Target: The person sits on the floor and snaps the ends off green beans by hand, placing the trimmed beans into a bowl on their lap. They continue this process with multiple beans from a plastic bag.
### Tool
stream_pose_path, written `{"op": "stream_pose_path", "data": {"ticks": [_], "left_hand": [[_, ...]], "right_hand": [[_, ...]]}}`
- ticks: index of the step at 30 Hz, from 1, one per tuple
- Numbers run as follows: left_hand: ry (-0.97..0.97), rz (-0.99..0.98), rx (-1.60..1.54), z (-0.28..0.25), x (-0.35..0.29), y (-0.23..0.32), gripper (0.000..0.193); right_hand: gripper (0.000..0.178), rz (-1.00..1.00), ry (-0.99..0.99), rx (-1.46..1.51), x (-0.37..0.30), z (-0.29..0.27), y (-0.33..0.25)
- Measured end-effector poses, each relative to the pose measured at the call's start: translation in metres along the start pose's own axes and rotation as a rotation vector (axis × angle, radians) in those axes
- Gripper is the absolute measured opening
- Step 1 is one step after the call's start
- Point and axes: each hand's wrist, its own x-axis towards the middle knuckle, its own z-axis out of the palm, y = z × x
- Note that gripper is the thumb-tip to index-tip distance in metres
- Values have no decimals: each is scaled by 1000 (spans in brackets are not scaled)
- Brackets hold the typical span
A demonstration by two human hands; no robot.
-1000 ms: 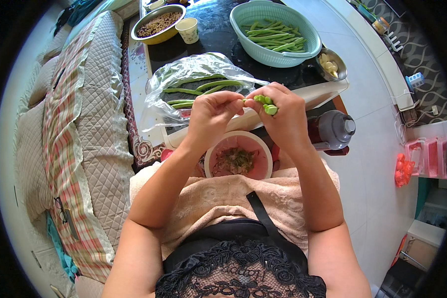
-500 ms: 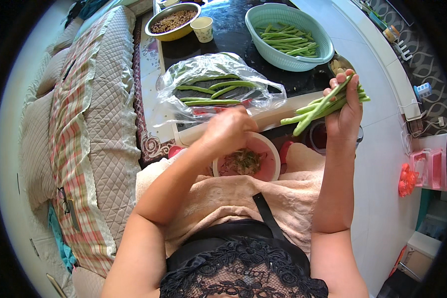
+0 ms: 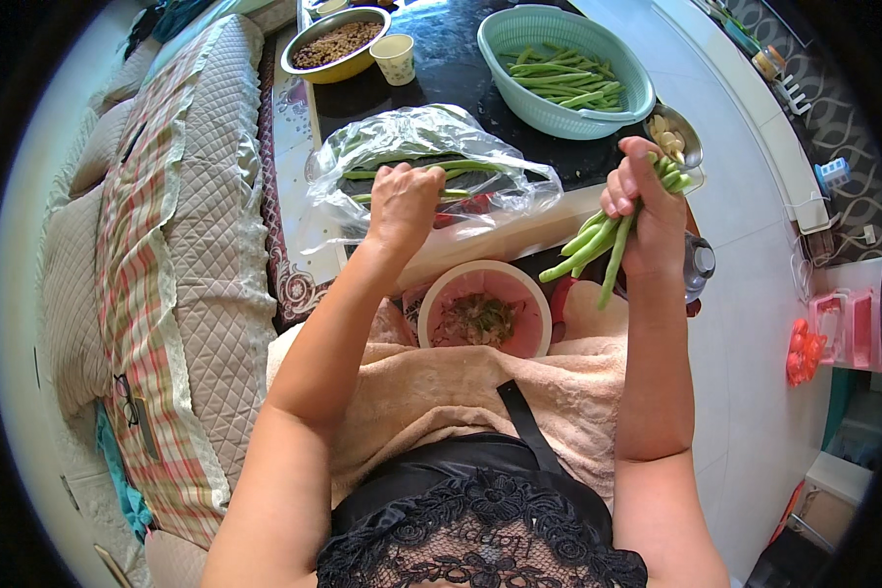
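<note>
green beans in one hand, other hand at the plastic bag

the right hand is closed around a bunch of green beans; it is raised in the air, and the long ends of the beans hang out below, toward the left. the left hand is over the plastic bag, with its fingers bent down at the bag beans. the fingertips are hidden, so i cannot tell if this hand is holding a bean.

the clear bag lies on the near part of the dark table. farther back on the table, to the right, there is a blue basket with many cut beans inside. a small metal bowl with pale pieces is just beyond the right hand. at the far left of the table stand a paper cup and, beside it, a bigger bowl with brown bits.

below the hands, near the knees, is a pink tub with a white rim and some scraps in it. a beige towel covers the lap.
</note>
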Motion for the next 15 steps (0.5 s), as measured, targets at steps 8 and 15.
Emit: {"op": "stream_pose_path", "data": {"ticks": [8,15], "left_hand": [[423,61,-900,-72,-13,47,13],[134,9,-1385,-66,-21,67,14]], "right_hand": [[22,-25,-95,-582,-21,37,12],[17,-160,-169,-472,-28,40,20]]}}
